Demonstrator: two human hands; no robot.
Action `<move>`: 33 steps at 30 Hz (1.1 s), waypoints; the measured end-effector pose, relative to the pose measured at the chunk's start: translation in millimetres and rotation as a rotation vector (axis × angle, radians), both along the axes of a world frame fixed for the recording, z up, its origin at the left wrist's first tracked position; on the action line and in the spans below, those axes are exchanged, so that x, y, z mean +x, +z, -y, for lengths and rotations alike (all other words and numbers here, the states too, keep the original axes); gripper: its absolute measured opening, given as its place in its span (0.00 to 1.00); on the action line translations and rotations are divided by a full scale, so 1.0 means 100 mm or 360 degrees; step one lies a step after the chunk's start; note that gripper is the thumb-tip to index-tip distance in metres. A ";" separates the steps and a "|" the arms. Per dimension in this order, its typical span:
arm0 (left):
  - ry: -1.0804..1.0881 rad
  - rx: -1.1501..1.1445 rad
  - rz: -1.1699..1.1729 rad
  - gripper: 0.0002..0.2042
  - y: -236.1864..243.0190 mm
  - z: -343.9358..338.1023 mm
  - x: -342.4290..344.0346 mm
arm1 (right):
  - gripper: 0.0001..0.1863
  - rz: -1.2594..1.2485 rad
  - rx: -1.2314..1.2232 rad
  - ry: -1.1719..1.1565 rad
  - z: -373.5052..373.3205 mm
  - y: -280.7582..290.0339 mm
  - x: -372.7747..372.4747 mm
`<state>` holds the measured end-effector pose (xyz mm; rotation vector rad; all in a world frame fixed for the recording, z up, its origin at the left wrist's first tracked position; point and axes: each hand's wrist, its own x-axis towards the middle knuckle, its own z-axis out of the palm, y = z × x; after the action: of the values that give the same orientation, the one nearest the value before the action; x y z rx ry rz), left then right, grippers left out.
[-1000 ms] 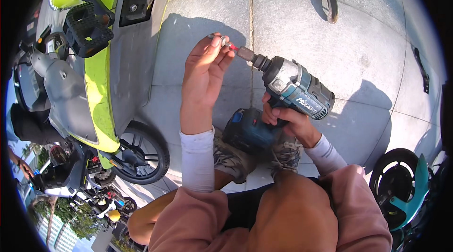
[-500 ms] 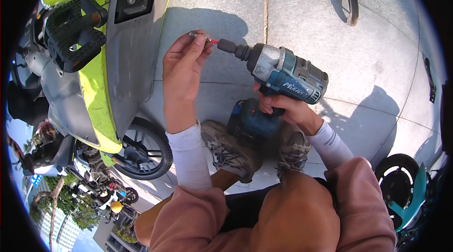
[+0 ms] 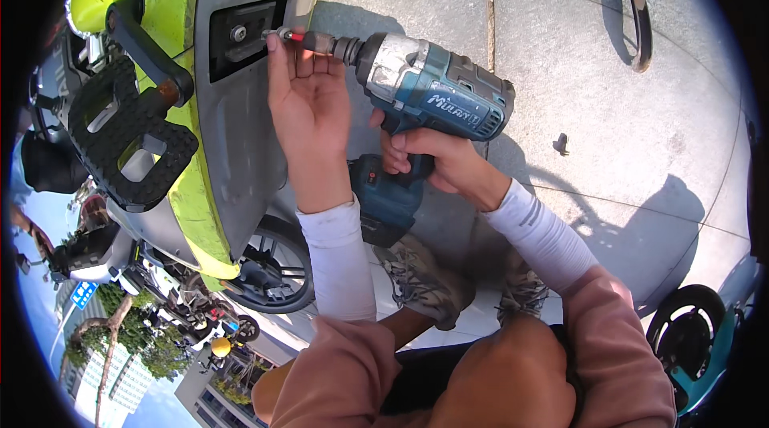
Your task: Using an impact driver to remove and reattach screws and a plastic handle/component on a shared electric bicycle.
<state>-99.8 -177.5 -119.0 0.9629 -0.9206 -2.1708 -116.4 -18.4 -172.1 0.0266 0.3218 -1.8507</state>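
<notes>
Right hand (image 3: pixel 440 157): fingers clenched round one teal-and-silver hard-cased power driver (image 3: pixel 432 83). Left hand (image 3: pixel 312 115): thumb and fingertips at one small silver metal screw (image 3: pixel 282 33) on the red bit; pinched or just steadied, can't tell. Screw overlaps right edge of one black rectangular recess (image 3: pixel 219 61) holding one round silver bolt (image 3: pixel 238 34). Studded black pedal (image 3: pixel 120 136) crowds left; grey stone paving (image 3: pixel 577 67) spreads wide right.

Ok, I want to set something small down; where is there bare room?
The sunlit paving bordered by the power tool, the curved bar and the small dark piece is bare. More bare paving lies right of that piece. It is crowded around the recess: left hand and red bit at its right, pedal at its lower left.
</notes>
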 end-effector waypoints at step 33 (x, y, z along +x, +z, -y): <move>-0.0933 -0.2263 0.1677 0.51 0.26 -0.89 1.17 | 0.14 -0.0118 -0.0030 -0.0043 0.18 -0.03 -0.12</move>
<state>16.9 -88.2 -93.0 0.9801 -2.8589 -0.5665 -128.1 -36.9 -175.2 -0.0507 0.3571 -1.8841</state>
